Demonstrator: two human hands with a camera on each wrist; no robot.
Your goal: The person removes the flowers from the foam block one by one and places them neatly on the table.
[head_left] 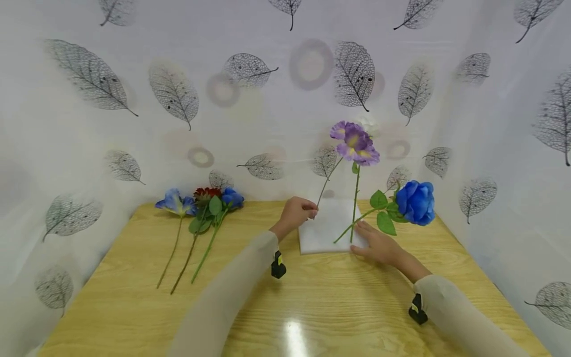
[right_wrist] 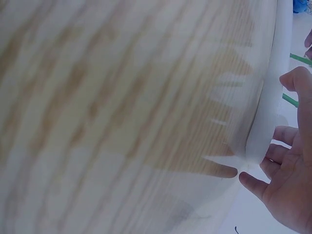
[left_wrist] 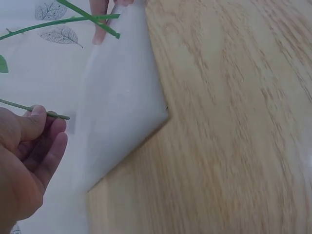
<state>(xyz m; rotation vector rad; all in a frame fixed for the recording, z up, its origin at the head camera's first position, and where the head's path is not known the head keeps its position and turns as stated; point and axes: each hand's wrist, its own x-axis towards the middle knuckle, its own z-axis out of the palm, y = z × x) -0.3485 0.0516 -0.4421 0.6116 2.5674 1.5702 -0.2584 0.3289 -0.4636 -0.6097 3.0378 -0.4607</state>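
In the head view my left hand [head_left: 296, 215] pinches the thin stem of a purple flower [head_left: 354, 143] with a yellow centre, holding it tilted above a white foam-like slab [head_left: 327, 230]. The left wrist view shows the stem's cut end [left_wrist: 61, 116] jutting past my fingertips, apart from the slab. My right hand [head_left: 379, 245] rests at the slab's right edge, fingers spread. A blue rose [head_left: 416, 202] leans far right, its stem crossing that of a whitish flower [head_left: 368, 126], partly hidden behind the purple one. Whether those stems are stuck into the slab I cannot tell.
On the table's left lie a light blue flower [head_left: 176, 202], a dark red flower [head_left: 206, 195] and another blue rose [head_left: 233, 197], stems towards me. Behind the wooden table [head_left: 312, 302] hangs a white leaf-print curtain [head_left: 276, 119].
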